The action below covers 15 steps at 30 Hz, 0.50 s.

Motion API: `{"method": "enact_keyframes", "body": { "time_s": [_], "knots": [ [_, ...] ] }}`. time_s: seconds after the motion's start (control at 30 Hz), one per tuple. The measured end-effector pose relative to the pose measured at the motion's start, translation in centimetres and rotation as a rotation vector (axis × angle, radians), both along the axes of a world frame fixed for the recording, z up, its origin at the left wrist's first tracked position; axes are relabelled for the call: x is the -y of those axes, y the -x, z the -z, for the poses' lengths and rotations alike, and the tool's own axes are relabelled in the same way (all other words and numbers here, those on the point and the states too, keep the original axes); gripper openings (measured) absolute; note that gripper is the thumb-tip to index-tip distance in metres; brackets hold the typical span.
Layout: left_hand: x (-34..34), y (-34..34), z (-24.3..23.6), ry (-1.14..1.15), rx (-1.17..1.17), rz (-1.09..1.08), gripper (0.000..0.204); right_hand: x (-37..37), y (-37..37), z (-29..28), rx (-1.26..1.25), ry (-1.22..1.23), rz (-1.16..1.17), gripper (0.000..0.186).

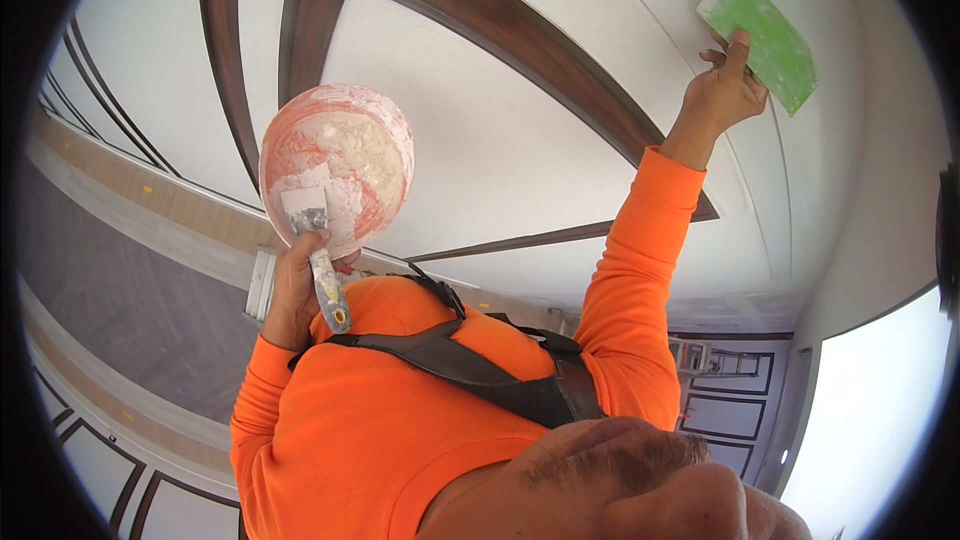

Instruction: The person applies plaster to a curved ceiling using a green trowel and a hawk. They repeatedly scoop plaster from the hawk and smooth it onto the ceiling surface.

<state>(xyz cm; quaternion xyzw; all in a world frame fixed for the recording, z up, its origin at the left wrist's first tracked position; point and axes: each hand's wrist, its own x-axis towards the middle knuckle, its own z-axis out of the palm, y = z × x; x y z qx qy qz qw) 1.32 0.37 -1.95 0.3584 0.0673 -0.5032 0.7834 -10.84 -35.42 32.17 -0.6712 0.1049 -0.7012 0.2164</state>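
My left hand (pixel 292 285) is closed on a putty knife (pixel 328 285), with its metal blade lying inside a red bowl (pixel 279 155). The same hand supports the bowl at its lower edge; some of the fingers are hidden behind it. Pale, wet-looking filler (pixel 372 150) coats the bowl's inside and rim. At the upper right, my right arm is raised and my right hand (pixel 722 95) grips a green plastic spreader (pixel 768 40) streaked with white. The spreader is up against the white wall (pixel 640 25), or very close to it.
Dark brown wood moulding (pixel 480 10) frames white panels on the wall. Below lie a grey floor strip (pixel 130 280) and a wood-toned border. A ladder (pixel 725 362) stands in the background at the lower right, near a bright white opening (pixel 865 410). Black straps (pixel 440 350) cross my orange top.
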Motion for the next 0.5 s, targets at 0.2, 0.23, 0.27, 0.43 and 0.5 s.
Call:
{"method": "enact_keyframes", "body": {
  "time_s": [0.2,0.23,0.27,0.43,0.5],
  "knots": [
    [-0.6,-0.7,1.2,0.039,0.023,0.118,0.058,0.6,-0.5,0.6,0.014,-0.015,-0.051,0.017],
    [-0.6,-0.7,1.2,0.035,0.031,0.115,0.059,0.5,-0.3,0.6,0.023,-0.023,-0.036,0.017],
    [-0.5,-0.6,1.1,0.032,0.037,0.112,0.059,0.4,-0.2,0.5,0.030,-0.031,-0.019,0.017],
    [-0.5,-0.6,1.1,0.035,0.005,0.114,0.060,0.4,-0.9,0.6,0.021,-0.016,-0.100,0.017],
    [-0.4,-0.5,0.4,0.025,0.029,0.073,0.057,0.5,-1.0,0.7,0.020,-0.021,-0.082,0.017]
  ]
}}
